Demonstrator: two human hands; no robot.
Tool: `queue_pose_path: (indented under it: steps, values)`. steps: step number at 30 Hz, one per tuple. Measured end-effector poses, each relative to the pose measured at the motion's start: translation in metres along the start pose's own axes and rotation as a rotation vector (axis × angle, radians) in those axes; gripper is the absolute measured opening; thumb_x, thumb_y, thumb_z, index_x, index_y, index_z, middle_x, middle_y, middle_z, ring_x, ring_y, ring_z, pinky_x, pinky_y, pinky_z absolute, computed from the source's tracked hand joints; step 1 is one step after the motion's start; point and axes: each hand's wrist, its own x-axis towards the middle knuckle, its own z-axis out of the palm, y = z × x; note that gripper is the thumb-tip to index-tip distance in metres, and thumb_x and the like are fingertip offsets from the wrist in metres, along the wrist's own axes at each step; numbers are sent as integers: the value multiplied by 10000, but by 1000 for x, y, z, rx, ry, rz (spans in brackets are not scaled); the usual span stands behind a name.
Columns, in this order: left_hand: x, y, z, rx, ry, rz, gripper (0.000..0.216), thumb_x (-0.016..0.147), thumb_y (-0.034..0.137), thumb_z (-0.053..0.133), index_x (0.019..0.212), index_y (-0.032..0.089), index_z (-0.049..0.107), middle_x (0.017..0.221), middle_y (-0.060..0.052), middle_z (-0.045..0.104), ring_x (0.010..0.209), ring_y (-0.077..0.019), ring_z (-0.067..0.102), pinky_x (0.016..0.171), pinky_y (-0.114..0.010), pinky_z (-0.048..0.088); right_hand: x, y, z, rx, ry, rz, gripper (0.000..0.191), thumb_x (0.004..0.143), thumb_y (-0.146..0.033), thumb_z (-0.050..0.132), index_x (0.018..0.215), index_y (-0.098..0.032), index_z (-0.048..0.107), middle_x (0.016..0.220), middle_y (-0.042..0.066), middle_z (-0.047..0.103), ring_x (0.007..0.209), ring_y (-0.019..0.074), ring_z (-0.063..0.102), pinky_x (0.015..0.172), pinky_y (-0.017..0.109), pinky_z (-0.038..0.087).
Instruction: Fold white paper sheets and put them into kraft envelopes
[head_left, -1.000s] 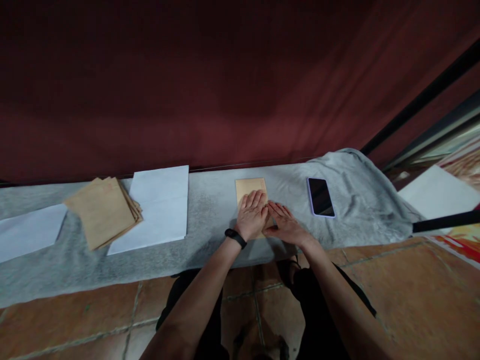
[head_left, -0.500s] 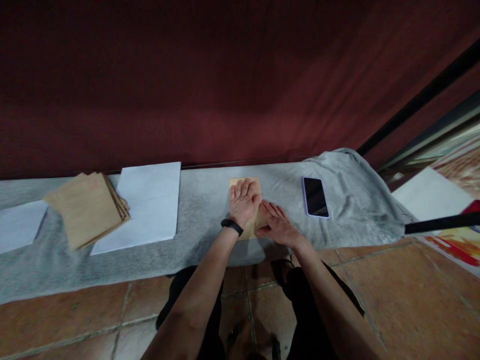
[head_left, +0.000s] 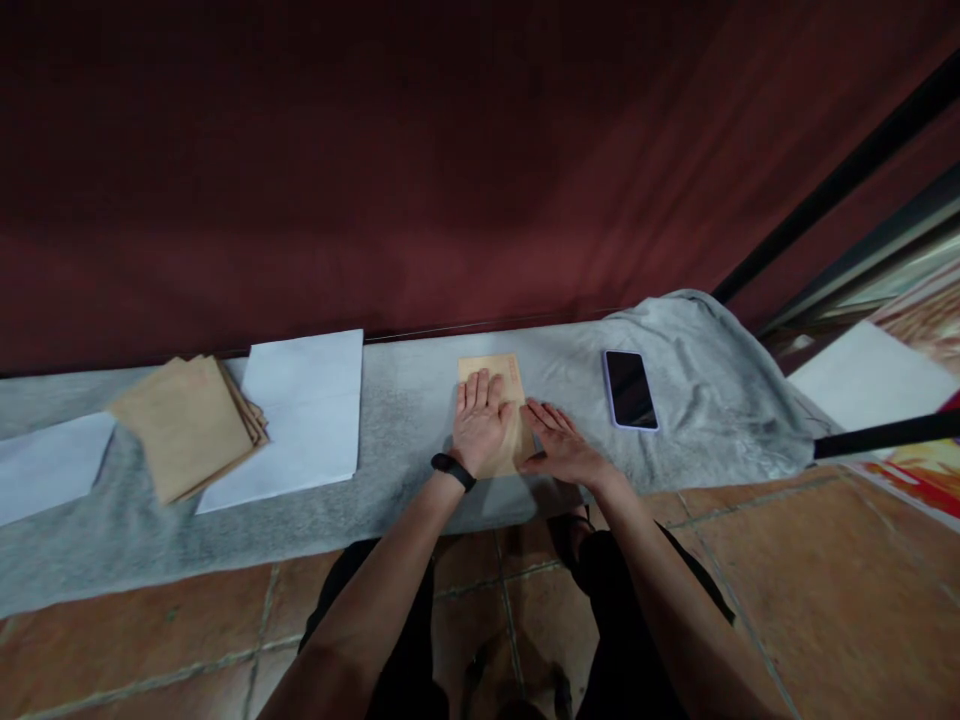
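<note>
A brown paper envelope (head_left: 497, 366) with small red print lies flat on the grey cloth in front of me. My left hand (head_left: 478, 420), with a black band at the wrist, rests flat on the envelope, its fingers stretched out. At the envelope's right edge lies my right hand (head_left: 561, 447), fingers extended and the side of the hand against the paper. Part of the envelope is hidden under both hands.
A grey cloth (head_left: 409, 400) covers the long narrow bench. To the left, several brown envelopes (head_left: 193, 430) overlap white paper sheets (head_left: 311, 415); more white paper (head_left: 49, 465) lies farther left. A phone (head_left: 631, 390) lies to the right. A dark red wall (head_left: 450, 200) rises behind.
My left hand has slid down and slightly left on the envelope, uncovering its red print. My right hand has barely moved at the right edge.
</note>
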Motion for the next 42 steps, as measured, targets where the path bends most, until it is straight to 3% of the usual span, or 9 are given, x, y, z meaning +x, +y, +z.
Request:
queue_pose_path:
  steps: [8,12,15,20,29,34,39,42]
  values:
    - [-63,8,-19,-1,-102,351,552,1069,424,380,1588,237,373,1687,-58,313,1578,-255,221,1291,-499,200,-6,12,-4,15,-12,10,977,792,-515,731,1622,-210,316,1722,106,172,1591,325,137,1284,484,153]
    - [-78,1,-27,-11,-157,498,515,1080,447,366,1578,313,383,1685,7,320,1586,-240,192,1297,-505,156,-6,15,-7,36,-48,15,961,798,-449,730,1628,-226,301,1729,94,145,1596,310,112,1289,478,154]
    - [-86,-5,-31,-19,-196,589,573,1068,513,384,1598,299,338,1692,20,301,1592,-232,165,1303,-480,125,-4,20,-8,60,-79,16,964,798,-438,727,1631,-225,290,1732,93,139,1599,305,98,1291,468,153]
    - [-99,-11,-31,-18,-203,613,720,1042,581,411,1638,225,220,1707,-21,247,1591,-202,165,1303,-416,110,-1,32,-7,86,-96,-37,955,799,-418,726,1632,-262,285,1735,76,140,1601,291,90,1291,473,164]
    - [-109,-16,-34,-80,-217,650,763,1024,606,436,1615,152,275,1696,-97,266,1579,-213,215,1298,-398,115,-5,42,-6,71,-59,-74,909,817,-397,702,1623,-279,300,1734,75,145,1598,303,113,1282,507,211]
    - [-111,-16,-33,-80,-197,644,773,1019,615,441,1613,146,283,1686,-122,285,1574,-220,234,1295,-404,129,-4,25,0,52,26,-79,802,929,-534,589,1624,-259,299,1716,104,216,1586,310,176,1276,514,236]
    - [-111,-15,-31,-67,-217,627,747,1015,631,437,1560,121,399,1615,-147,428,1538,-242,331,1295,-402,126,-3,2,17,-11,89,-83,767,976,-590,499,1633,-267,270,1721,93,200,1590,323,147,1278,564,192]
    - [-111,-17,-34,-72,-226,642,788,1009,641,441,1591,121,332,1658,-140,350,1557,-237,283,1296,-390,121,-4,4,18,-40,79,-89,733,992,-580,474,1628,-269,285,1722,87,199,1590,311,153,1281,547,193]
